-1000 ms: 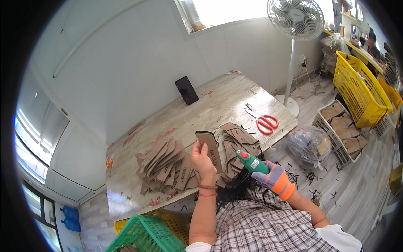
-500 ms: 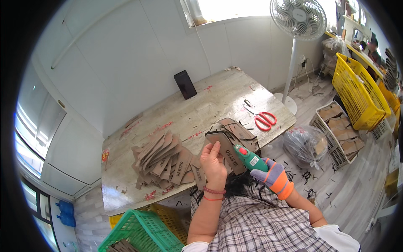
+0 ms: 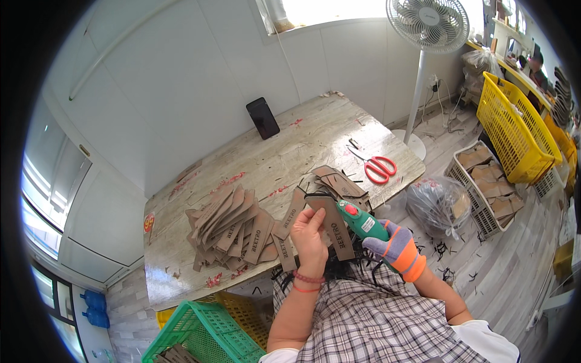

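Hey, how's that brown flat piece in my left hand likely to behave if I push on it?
The brown flat piece is probably fairly stiff, since it looks straight beyond your left hand. It's likely light, being thin and held near one end. Similar pieces lie loosely overlapped, so they may slide.

A black phone (image 3: 262, 118) leans by the white wall (image 3: 181, 85), left of a pedestal fan (image 3: 427, 24).
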A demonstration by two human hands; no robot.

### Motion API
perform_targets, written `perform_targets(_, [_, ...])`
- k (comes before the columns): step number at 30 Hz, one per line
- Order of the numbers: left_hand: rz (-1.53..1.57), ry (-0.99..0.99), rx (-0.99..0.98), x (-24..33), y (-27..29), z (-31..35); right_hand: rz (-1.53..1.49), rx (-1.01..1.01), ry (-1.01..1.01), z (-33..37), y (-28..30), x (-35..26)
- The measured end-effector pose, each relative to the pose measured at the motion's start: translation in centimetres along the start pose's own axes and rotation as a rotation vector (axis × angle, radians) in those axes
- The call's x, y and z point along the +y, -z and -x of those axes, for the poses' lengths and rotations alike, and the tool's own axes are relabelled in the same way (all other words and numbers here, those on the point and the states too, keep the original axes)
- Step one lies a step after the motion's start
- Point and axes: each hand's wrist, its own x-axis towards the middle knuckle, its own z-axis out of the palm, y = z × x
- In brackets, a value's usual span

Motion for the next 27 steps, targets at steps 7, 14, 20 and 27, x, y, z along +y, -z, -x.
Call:
perform_targets(7, [-0.166, -0.098, 0.006, 0.9, 0.7, -0.5, 0.082, -0.056, 0.016, -0.1, 0.6, 0.5])
perform_targets(14, [-0.399, -0.207, 0.001, 2.4, 0.6, -0.7, 0.126, -0.059, 0.04, 0.0, 0.5, 0.2])
perform_targets(20, [-0.628, -0.334, -0.079, 2.6, 0.9, -0.7, 0.092, -0.102, 0.036, -0.2, 0.6, 0.1])
perform_targets(27, [-0.677, -0.251, -0.187, 3.1, 0.9, -0.3, 0.095, -0.065, 0.098, -0.4, 0.6, 0.1])
